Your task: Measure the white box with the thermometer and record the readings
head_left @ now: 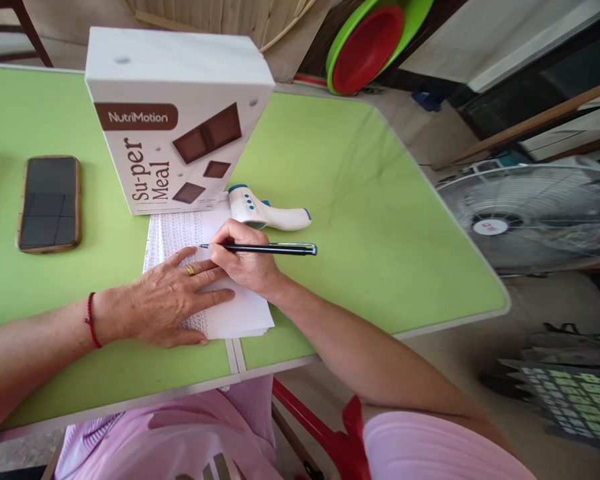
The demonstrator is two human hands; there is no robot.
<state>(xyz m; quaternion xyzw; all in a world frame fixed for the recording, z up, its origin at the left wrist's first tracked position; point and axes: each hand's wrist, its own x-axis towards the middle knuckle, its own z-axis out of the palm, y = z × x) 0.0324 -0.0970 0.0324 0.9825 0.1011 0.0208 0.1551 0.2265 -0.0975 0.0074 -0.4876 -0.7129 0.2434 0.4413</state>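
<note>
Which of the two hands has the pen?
The right hand: it grips the black pen, whereas the left hand, wearing a ring, rests on the papers.

The right hand (pixel 245 259) holds a black pen (pixel 285 249) over handwritten sheets (pixel 245 312) on the desk (pixel 375 267) — the left hand (pixel 167 301) spread across them — with a white box (pixel 190 110) at their far edge

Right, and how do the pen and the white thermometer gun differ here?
The pen is slim and mostly black; the thermometer gun is bulkier, white with blue parts. The pen is gripped in the right hand, tip over the paper; the thermometer gun lies unheld just beyond that hand. Both have one end pointing toward the picture's right.
</note>
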